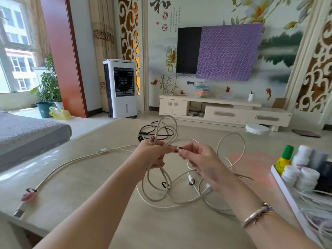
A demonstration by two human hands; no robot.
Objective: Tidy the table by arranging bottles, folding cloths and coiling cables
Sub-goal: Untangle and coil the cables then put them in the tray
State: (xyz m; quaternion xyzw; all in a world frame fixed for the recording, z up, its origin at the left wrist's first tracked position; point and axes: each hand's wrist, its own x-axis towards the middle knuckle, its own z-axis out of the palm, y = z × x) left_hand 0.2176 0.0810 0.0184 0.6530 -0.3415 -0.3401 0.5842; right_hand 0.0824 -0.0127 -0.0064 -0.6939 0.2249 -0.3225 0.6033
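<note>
beige and glossy, the wide stone-look table point(100, 200) fills the near half of a bright living room, with a low cream tv cabinet point(224, 112) against the far wall. at the right edge sits a white rectangular tray point(285, 193) packed with upright bottles: a yellow bottle with a green cap point(284, 158) and several white-capped plastic bottles point(303, 175), so the bottle step looks done.

a long off-white braided cable point(59, 168) sprawls in loose loops over the middle of the table, one end trailing to the near left corner. a coiled black cable point(158, 131) lies on the far side, just beyond the hands.

the left hand point(152, 155) grips a gathered bundle of loops of the off-white cable, fingers curled round them, the loops standing up above the fist and hanging below it. the right hand point(199, 159) pinches something small and dark at its fingertips, touching the left fingertips; it looks like a little black tie strap point(179, 147), though it is too small to be sure.

the step in hand, i judge, is coiling this cable and securing the bundle. much of it is still slack on the table, so the next move calls for drawing the remaining length into even loops, keeping the left grip firm, then wrapping the strap round the middle.
</note>
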